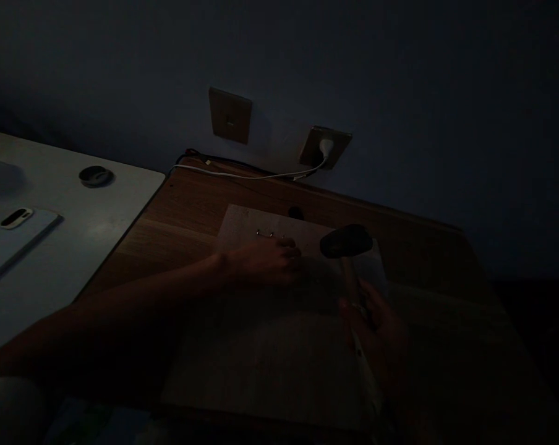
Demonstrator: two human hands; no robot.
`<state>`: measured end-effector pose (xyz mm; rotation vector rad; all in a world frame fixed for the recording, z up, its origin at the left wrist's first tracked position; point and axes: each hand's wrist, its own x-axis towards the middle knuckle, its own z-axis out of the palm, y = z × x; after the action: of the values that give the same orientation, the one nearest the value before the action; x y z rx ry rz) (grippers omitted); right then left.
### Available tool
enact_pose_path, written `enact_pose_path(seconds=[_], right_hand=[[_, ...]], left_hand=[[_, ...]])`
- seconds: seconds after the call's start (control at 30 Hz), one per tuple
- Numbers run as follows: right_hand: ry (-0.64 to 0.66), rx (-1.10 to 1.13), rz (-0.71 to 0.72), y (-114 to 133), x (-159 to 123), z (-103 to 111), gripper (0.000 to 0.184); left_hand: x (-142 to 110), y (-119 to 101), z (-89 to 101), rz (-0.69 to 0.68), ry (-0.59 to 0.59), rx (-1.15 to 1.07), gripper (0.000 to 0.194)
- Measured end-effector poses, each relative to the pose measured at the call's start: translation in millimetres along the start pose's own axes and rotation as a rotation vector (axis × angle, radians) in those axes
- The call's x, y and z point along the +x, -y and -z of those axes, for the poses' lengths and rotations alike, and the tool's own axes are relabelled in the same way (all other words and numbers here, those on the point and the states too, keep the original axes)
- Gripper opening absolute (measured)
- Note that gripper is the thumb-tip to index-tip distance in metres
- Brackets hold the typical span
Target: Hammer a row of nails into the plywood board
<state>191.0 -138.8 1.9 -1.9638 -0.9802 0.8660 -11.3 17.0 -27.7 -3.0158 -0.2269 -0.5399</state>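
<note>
In dim light, my right hand [376, 327] is wrapped round the handle of a mallet [347, 241], whose dark, rounded head is raised at the right side of a flat board [261, 358]. My left hand [268, 262] rests low over the upper part of this board, its fingers curled together. What they pinch, if anything, is too dark to make out. Just beyond these fingers, small shiny metal pieces [264, 233], perhaps nails, show on the board. The mallet head is to the right of my left hand, apart from it.
The board lies on a brown wooden table [159, 241] against a wall. A white tabletop [126, 198] adjoins at left, bearing a dark ring-shaped object [95, 177] and a white slab with a slot [24, 238]. A white cable [242, 177] runs to a plug [326, 147] in the wall socket.
</note>
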Motion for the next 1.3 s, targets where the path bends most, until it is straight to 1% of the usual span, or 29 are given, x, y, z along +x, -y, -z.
enact_pose_path(seconds=[0.1,0.2,0.27,0.4,0.47,0.53,0.6,0.77,0.9,1.0,1.07,1.13,1.2,1.3], right_hand=[[-0.001,0.002,-0.025,-5,3,5,0.079],[0.004,0.011,-0.039,-14,8,10,0.084],[0.005,0.027,-0.034,-21,11,12,0.084],[0.046,0.026,-0.014,-29,15,13,0.075],[0.059,0.036,-0.025,-31,15,12,0.077],[0.050,0.051,-0.044,-31,15,10,0.081],[0.035,0.056,-0.041,-29,13,8,0.082],[0.037,0.011,-0.020,-19,9,6,0.074],[0.047,0.037,-0.018,-17,7,5,0.078],[0.033,0.061,-0.022,-15,5,4,0.077],[0.033,0.043,-0.030,-15,6,5,0.075],[0.055,0.025,-0.035,-17,7,7,0.077],[0.076,0.025,-0.028,-21,9,8,0.079],[0.059,0.025,-0.001,-23,9,9,0.076]], left_hand=[[1,-2,-1.3,-0.139,0.014,0.079,0.016],[-1,6,-0.9,-0.065,-0.010,0.013,0.018],[-2,16,-3.3,0.063,-0.029,-0.093,0.018],[-1,34,-16.0,0.419,-0.091,-0.382,0.019],[1,39,-22.4,0.527,-0.088,-0.483,0.021],[3,40,-26.8,0.586,-0.080,-0.506,0.022],[3,39,-29.1,0.611,-0.075,-0.502,0.022],[1,37,-30.5,0.630,-0.098,-0.497,0.022],[3,36,-30.1,0.571,-0.114,-0.465,0.021],[3,35,-29.4,0.601,-0.120,-0.467,0.019],[3,35,-29.3,0.626,-0.108,-0.466,0.017],[3,34,-29.3,0.634,-0.097,-0.455,0.017],[2,34,-29.4,0.649,-0.110,-0.447,0.018],[1,33,-29.2,0.652,-0.136,-0.445,0.021]])
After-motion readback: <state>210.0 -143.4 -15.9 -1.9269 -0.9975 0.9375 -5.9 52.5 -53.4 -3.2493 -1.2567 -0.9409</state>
